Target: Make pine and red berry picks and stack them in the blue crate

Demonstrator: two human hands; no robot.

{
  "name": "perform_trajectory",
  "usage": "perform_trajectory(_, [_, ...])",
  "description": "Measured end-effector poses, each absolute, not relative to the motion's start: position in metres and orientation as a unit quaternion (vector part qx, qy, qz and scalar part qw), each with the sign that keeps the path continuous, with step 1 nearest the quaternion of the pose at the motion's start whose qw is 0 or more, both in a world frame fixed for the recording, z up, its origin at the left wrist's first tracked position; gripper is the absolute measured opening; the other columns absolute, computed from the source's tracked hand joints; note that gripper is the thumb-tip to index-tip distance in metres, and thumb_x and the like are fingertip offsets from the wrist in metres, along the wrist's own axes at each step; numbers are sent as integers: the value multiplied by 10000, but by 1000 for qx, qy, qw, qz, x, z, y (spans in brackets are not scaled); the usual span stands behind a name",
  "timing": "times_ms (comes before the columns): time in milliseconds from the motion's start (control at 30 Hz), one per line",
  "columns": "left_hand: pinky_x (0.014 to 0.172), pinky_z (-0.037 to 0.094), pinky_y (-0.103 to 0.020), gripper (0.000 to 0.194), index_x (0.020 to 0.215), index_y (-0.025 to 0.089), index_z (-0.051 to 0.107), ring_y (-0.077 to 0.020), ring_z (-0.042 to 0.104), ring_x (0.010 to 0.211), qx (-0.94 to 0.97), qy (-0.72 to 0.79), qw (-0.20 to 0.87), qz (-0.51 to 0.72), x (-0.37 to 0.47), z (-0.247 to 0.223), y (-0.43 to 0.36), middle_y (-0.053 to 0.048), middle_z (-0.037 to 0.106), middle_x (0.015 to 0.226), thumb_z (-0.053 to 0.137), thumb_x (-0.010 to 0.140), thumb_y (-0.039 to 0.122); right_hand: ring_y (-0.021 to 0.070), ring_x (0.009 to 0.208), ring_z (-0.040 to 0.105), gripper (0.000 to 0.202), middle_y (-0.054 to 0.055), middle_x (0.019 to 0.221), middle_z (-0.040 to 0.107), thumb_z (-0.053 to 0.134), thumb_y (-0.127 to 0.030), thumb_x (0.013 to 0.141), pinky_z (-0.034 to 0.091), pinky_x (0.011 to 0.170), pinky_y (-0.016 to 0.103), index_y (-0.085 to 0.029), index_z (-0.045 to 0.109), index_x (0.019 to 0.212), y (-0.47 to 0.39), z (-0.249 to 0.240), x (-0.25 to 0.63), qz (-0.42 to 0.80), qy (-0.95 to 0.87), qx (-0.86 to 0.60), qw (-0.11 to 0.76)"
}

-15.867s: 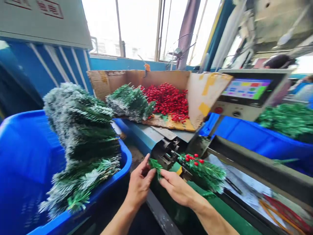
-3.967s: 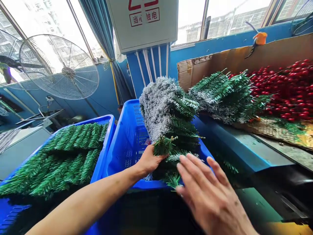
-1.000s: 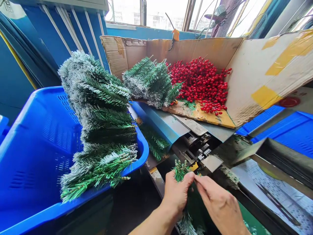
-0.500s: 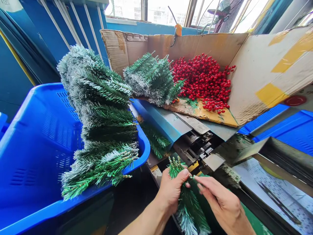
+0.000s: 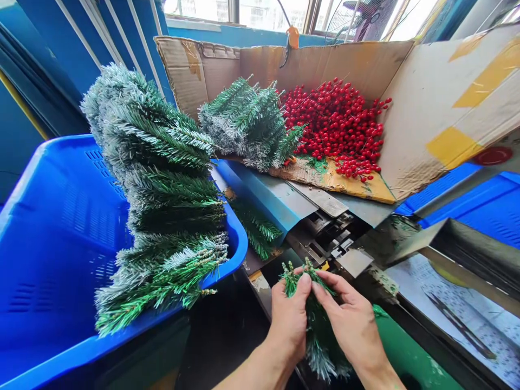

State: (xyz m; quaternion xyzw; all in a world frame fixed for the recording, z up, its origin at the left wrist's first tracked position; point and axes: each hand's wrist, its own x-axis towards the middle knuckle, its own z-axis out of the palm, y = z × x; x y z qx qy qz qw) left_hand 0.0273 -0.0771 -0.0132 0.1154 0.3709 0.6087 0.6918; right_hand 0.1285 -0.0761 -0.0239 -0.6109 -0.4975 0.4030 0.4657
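Note:
Both my hands are closed on a small bunch of artificial pine sprigs [image 5: 319,338], whose frosted tips hang downward and whose brown-green stem ends poke up above my thumbs. My left hand [image 5: 287,314] grips the bunch near its top. Against the same stems, my right hand [image 5: 350,319] pinches with thumb and forefinger, its thumb close to the left one. Just beyond my fingers sits a metal machine head [image 5: 341,249] with a small flat plate. My palms hide the middle of the bunch.
A blue plastic basket [image 5: 239,244] at left carries a tall stack of frosted pine sprigs [image 5: 162,200]. Behind, a cut-open cardboard box [image 5: 410,108] holds more pine sprigs [image 5: 247,124] and red berry stems [image 5: 333,124]. Tweezers [image 5: 459,325] lie on patterned paper at right.
My right hand has moved left and up against the bunch, its fingers now meeting my left thumb. The stem ends are parted into two clusters. The view has shifted slightly.

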Motion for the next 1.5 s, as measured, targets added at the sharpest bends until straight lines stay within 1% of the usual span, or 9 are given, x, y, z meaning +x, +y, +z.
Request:
perform_trajectory(167, [820, 503, -333, 390, 896, 127, 687, -222, 669, 844, 77, 376, 699, 603, 28, -19, -74, -72, 711, 834, 806, 655, 409, 254, 1050, 599, 424, 78, 1118, 656, 658, -507, 807, 493, 938, 374, -192, 645, 1091, -75, -26, 132, 438, -541, -578, 427])
perform_trajectory(333, [901, 468, -302, 595, 1219, 196, 570, -201, 640, 995, 82, 372, 677, 630, 24, -19, -75, -71, 697, 1026, 774, 705, 417, 239, 987, 613, 403, 59, 1048, 669, 665, -504, 806, 500, 900, 353, -195, 654, 1064, -76, -28, 133, 417, -535, -597, 428])
perform_trajectory(433, [868, 468, -276, 490, 1143, 175, 619, -181, 641, 948, 102, 412, 646, 635, 21, -19, -73, -73, 696, 1005, 717, 754, 456, 240, 1000, 606, 395, 55, 1059, 667, 662, -503, 810, 493, 905, 343, -199, 661, 1062, -77, -27, 136, 423, -544, -597, 410])
perform_trajectory(600, [814, 476, -283, 294, 945, 150, 691, -182, 643, 862, 167, 374, 688, 599, 17, -20, -73, -73, 710, 910, 692, 792, 400, 229, 1009, 606, 395, 54, 1110, 658, 644, -492, 833, 512, 877, 314, -204, 652, 1104, -79, -23, 135, 449, -538, -585, 408])
perform_trajectory(833, [892, 454, -321, 344, 1032, 135, 708, -210, 627, 936, 225, 398, 668, 587, 20, -18, -76, -103, 717, 973, 685, 799, 387, 259, 998, 628, 402, 73, 1084, 676, 612, -499, 854, 525, 891, 362, -204, 683, 1117, -81, -25, 134, 398, -570, -587, 414])
perform_trajectory(1000, [858, 489, -334, 358, 1020, 131, 712, -216, 652, 898, 157, 368, 689, 604, 20, -20, -70, -106, 726, 933, 727, 759, 375, 224, 1126, 560, 311, 48, 1232, 596, 535, -407, 925, 483, 966, 328, -258, 661, 1168, -79, -29, 134, 357, -646, -530, 418])
perform_trajectory(1167, [842, 505, -336, 350, 1016, 122, 717, -221, 665, 882, 134, 339, 706, 607, 21, -20, -69, -111, 732, 909, 735, 756, 356, 169, 946, 619, 236, 26, 1081, 648, 589, -333, 913, 525, 862, 271, -262, 662, 1126, -78, -36, 129, 312, -613, -544, 481])
perform_trajectory(1267, [854, 498, -333, 376, 1058, 120, 706, -221, 659, 903, 162, 343, 712, 591, 22, -20, -69, -117, 729, 933, 722, 771, 361, 156, 923, 621, 191, 15, 1041, 651, 553, -273, 931, 529, 856, 258, -269, 668, 1083, -79, -40, 125, 270, -629, -531, 500])
perform_trajectory(1500, [956, 439, -336, 382, 1061, 134, 703, -219, 623, 1002, 158, 363, 705, 588, 26, -22, -72, -118, 704, 1040, 721, 770, 380, 183, 1077, 576, 303, 60, 1187, 571, 449, -208, 954, 517, 899, 270, -275, 641, 1179, -81, -36, 134, 218, -727, -490, 428])
